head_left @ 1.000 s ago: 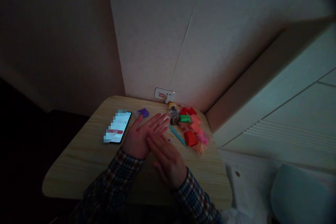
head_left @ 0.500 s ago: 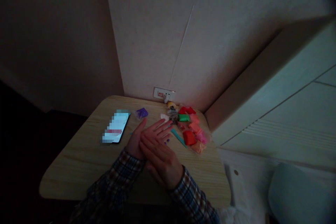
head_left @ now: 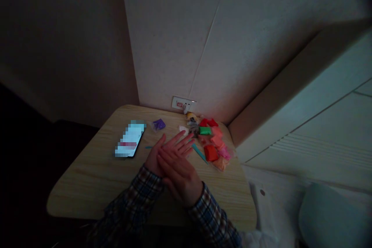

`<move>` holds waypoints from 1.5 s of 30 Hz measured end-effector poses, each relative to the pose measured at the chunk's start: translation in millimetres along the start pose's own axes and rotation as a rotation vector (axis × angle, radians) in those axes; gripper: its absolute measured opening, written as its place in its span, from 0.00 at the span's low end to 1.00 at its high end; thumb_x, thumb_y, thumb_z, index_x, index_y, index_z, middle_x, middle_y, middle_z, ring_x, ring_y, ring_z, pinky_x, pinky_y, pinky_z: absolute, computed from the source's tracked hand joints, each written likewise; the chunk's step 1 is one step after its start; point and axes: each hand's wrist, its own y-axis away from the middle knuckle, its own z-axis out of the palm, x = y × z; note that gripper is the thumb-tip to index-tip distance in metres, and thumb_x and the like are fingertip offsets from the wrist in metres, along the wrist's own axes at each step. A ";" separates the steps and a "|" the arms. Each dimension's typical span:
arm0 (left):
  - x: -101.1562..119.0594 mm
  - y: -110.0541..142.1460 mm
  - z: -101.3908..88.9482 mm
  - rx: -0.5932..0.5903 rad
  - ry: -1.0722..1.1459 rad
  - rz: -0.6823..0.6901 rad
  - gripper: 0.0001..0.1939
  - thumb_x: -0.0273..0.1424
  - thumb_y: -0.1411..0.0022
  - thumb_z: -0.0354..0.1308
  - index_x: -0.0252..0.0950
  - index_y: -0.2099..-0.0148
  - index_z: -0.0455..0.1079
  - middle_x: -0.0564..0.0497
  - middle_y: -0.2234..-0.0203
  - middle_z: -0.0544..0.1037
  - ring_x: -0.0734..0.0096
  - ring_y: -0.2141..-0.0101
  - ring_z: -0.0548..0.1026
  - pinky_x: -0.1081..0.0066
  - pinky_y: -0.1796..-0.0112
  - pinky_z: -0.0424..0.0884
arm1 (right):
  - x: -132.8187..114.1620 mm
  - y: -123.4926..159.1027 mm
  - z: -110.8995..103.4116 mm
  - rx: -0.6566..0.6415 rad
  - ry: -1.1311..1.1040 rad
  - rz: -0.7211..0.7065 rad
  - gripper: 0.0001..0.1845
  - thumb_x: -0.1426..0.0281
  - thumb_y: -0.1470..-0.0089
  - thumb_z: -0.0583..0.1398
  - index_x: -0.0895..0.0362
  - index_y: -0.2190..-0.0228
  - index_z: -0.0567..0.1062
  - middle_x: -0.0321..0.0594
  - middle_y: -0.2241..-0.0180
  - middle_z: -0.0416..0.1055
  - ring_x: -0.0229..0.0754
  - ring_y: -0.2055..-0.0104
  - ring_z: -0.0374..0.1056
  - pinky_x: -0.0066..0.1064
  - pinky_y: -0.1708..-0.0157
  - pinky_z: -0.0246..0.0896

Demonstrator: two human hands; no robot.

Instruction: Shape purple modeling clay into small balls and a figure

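My left hand (head_left: 173, 147) is turned palm up over the table, its fingers stretched out and spread. Across its palm lies my right hand (head_left: 183, 176), palm down, with straight fingers. Anything between the palms is hidden. Just right of the fingertips is a flat turquoise tool (head_left: 199, 152), partly covered by the left hand. Beyond the fingers sit a white packet (head_left: 183, 128) and a dark grey packet (head_left: 193, 131). A purple packet (head_left: 159, 124) in a clear wrapper lies behind the left thumb.
On the wooden table (head_left: 87, 186), a phone (head_left: 130, 141) with a lit screen lies at left. At right are several soft coloured packets, including a green one (head_left: 205, 130), a red-orange one (head_left: 210, 153) and a pink one (head_left: 224, 152). A wall socket (head_left: 183, 103) is behind.
My right hand has shifted slightly over the left palm. Small purple bits seen beside the fingers before are now out of sight. The whole view has moved slightly.
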 end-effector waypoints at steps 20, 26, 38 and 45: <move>3.3 0.8 5.6 -0.006 0.031 0.016 0.32 0.44 0.37 0.35 0.31 0.37 0.41 0.38 0.42 0.57 0.58 0.43 0.57 0.61 0.43 0.43 | 6.4 -0.4 -3.7 0.031 -0.062 -0.030 0.21 0.73 0.43 0.47 0.64 0.49 0.64 0.49 0.48 0.64 0.42 0.41 0.52 0.41 0.43 0.51; -4.5 -1.3 6.3 -0.054 0.006 -0.024 0.27 0.42 0.38 0.37 0.32 0.41 0.55 0.41 0.48 0.67 0.59 0.44 0.60 0.62 0.43 0.44 | 4.3 -7.3 -5.0 0.059 -0.028 0.018 0.22 0.73 0.43 0.47 0.68 0.49 0.64 0.54 0.46 0.61 0.44 0.40 0.50 0.41 0.43 0.51; -12.9 2.6 9.1 -0.014 0.059 -0.069 0.26 0.38 0.38 0.40 0.31 0.41 0.53 0.39 0.48 0.67 0.59 0.46 0.62 0.62 0.44 0.45 | -0.2 0.3 -4.9 0.110 -0.032 -0.002 0.20 0.75 0.45 0.49 0.66 0.51 0.66 0.53 0.50 0.66 0.45 0.43 0.56 0.42 0.45 0.55; -11.4 0.4 7.8 0.031 0.087 -0.041 0.27 0.40 0.37 0.38 0.31 0.41 0.52 0.38 0.48 0.66 0.58 0.46 0.63 0.61 0.44 0.46 | 0.2 0.3 -5.0 0.138 -0.015 -0.008 0.21 0.77 0.46 0.49 0.67 0.50 0.65 0.54 0.50 0.66 0.45 0.43 0.56 0.42 0.46 0.56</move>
